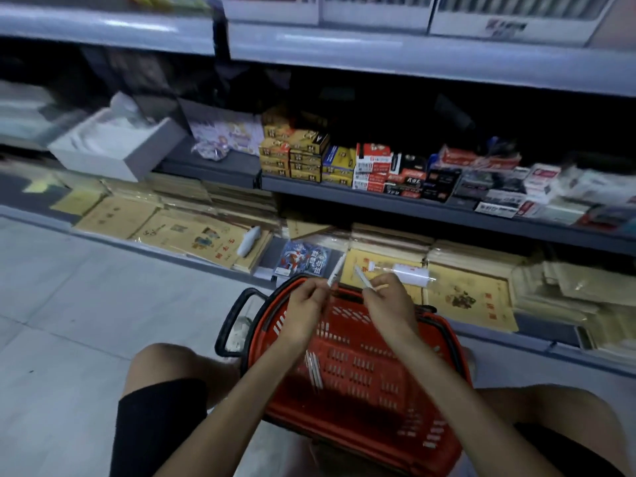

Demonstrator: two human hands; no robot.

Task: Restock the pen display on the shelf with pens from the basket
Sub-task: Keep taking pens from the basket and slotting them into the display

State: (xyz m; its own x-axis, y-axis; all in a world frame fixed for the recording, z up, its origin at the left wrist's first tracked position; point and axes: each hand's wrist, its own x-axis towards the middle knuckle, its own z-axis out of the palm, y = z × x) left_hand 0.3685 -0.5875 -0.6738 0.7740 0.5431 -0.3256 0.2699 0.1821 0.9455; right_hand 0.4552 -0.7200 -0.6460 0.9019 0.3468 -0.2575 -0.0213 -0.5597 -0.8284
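I see the red basket [378, 407] on the floor between the person's knees; a few loose pens [314, 371], all white, lie inside it, close to the left forearm; the left hand [304, 306] is over the far side of the basket, its fingers curled round the left pen [335, 270], which points up and away; the right hand [390, 302] is just beside it and pinches the right pen [362, 277], which leans to the left; I cannot tell if the two pens touch; the shelf [378, 201] behind holds many small boxes [309, 156].
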